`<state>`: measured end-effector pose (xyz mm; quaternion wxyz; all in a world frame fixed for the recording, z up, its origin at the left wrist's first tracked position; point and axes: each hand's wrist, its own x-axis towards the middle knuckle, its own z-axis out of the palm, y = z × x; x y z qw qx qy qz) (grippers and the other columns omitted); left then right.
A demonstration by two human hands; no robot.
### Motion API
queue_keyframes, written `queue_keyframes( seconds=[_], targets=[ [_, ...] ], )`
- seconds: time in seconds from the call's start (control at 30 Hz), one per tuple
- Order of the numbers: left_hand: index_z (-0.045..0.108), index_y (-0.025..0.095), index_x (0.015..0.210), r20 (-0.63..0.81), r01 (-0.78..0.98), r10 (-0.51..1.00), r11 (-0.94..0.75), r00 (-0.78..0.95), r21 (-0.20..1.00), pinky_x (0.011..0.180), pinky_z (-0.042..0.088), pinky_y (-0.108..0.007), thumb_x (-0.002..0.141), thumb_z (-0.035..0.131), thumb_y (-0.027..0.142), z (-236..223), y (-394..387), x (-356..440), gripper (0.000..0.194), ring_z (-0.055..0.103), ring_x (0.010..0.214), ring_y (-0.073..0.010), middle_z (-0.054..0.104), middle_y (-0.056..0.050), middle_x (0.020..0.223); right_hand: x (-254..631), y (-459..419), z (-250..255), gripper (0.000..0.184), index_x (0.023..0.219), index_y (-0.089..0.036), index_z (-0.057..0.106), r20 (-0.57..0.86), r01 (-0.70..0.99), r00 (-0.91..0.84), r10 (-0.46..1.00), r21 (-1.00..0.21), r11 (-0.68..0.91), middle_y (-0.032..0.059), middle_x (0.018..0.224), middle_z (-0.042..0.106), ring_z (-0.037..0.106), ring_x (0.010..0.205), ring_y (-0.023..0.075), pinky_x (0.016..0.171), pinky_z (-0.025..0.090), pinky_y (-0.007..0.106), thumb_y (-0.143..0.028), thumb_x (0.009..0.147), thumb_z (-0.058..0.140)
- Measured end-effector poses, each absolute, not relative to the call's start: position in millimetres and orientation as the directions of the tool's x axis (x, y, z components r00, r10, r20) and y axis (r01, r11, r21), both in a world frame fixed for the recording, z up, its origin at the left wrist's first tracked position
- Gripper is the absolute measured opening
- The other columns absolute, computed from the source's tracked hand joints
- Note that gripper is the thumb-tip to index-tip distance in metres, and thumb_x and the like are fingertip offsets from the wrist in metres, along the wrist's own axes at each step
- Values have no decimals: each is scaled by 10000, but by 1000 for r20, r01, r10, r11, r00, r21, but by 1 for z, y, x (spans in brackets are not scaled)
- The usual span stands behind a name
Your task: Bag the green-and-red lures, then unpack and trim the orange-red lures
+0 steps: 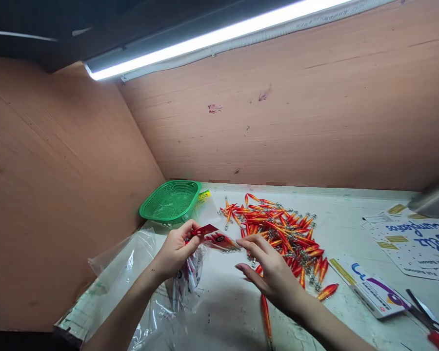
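My left hand (181, 246) pinches the red top of a small clear packet (219, 240), which has orange-red fishing lures showing inside. Just right of the packet's far end is my right hand (265, 268), its thumb and fingers apart and nothing visible between them. Below my left hand hang more clear packets (190, 278), bunched together; whether they are gripped too I cannot tell. Behind and beside my right hand lies a pile of red and orange fishing lures (278, 229) with metal hooks. One loose lure (266, 317) lies below my right wrist.
A green basket (171, 202) stands at the back left. Clear plastic bags (131, 258) spread along the left edge. On the right lie a white box (369, 287), scissors (429, 317) and printed cards (417, 239). Wooden panels (278, 122) close off the back and left, under a lamp.
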<state>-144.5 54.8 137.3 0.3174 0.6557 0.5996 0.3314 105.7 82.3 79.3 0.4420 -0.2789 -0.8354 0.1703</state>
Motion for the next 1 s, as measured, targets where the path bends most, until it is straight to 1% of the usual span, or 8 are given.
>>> queue_keyframes(
  seconds=[0.23, 0.37, 0.5, 0.63, 0.77, 0.87, 0.93, 1.0],
  targets=[
    [463, 198, 801, 206, 601, 964, -266, 169, 754, 518, 321, -211, 906, 454, 444, 141, 44, -128, 268, 388, 544, -100, 445, 60, 624, 119, 93, 93, 236, 792, -182, 626, 564, 255, -544, 622, -595, 762, 31, 693, 602, 566, 589, 133, 545, 461, 233, -232, 964, 473],
    [413, 204, 649, 477, 783, 786, -558, 392, 275, 467, 240, -232, 927, 523, 349, 135, 42, -120, 332, 312, 470, -89, 382, 73, 534, 130, 96, 99, 276, 761, -175, 662, 480, 187, -579, 659, -708, 681, 32, 700, 608, 562, 624, 136, 572, 436, 241, -321, 952, 525],
    [483, 189, 624, 566, 674, 448, -681, 693, -286, 497, 237, -285, 922, 408, 85, 135, 33, -109, 324, 353, 498, -130, 445, 23, 531, 140, 103, 97, 325, 718, -174, 684, 310, 53, -586, 749, -907, 417, 19, 686, 597, 543, 634, 138, 577, 418, 252, -464, 858, 645],
    [558, 179, 691, 548, 587, 312, -677, 776, -444, 546, 315, -284, 875, 460, 54, 132, 23, -102, 243, 405, 520, -143, 496, 16, 536, 152, 112, 95, 360, 673, -175, 600, 188, -27, -448, 874, -980, 196, -23, 628, 514, 448, 561, 111, 534, 374, 244, -499, 800, 692],
    [551, 178, 658, 632, 609, 303, -715, 713, -344, 507, 293, -282, 889, 452, 70, 119, 23, -97, 273, 396, 488, -138, 495, 13, 509, 158, 116, 92, 336, 736, -199, 557, 286, -51, -279, 917, -958, 283, -1, 724, 536, 474, 668, 138, 637, 424, 261, -507, 852, 626],
    [527, 183, 615, 720, 748, 574, -653, 391, 114, 470, 297, -252, 923, 432, 159, 106, 33, -96, 323, 405, 462, -122, 469, 20, 490, 158, 115, 89, 330, 797, -218, 510, 327, -82, -317, 890, -945, 317, 45, 872, 615, 527, 699, 146, 671, 472, 286, -523, 922, 501],
    [541, 185, 612, 571, 761, 811, -450, 128, 468, 478, 351, -231, 922, 435, 294, 99, 44, -96, 346, 463, 470, -123, 508, 12, 504, 156, 115, 86, 338, 813, -221, 488, 348, -36, -326, 879, -933, 357, 43, 825, 618, 512, 614, 133, 599, 471, 278, -527, 949, 437],
    [580, 180, 637, 380, 737, 925, -245, -18, 630, 508, 410, -233, 896, 417, 400, 94, 58, -95, 377, 538, 513, -146, 592, -13, 556, 153, 115, 83, 355, 800, -226, 464, 370, 46, -287, 884, -916, 398, 11, 715, 572, 472, 554, 126, 539, 439, 263, -544, 950, 414]
  ],
)
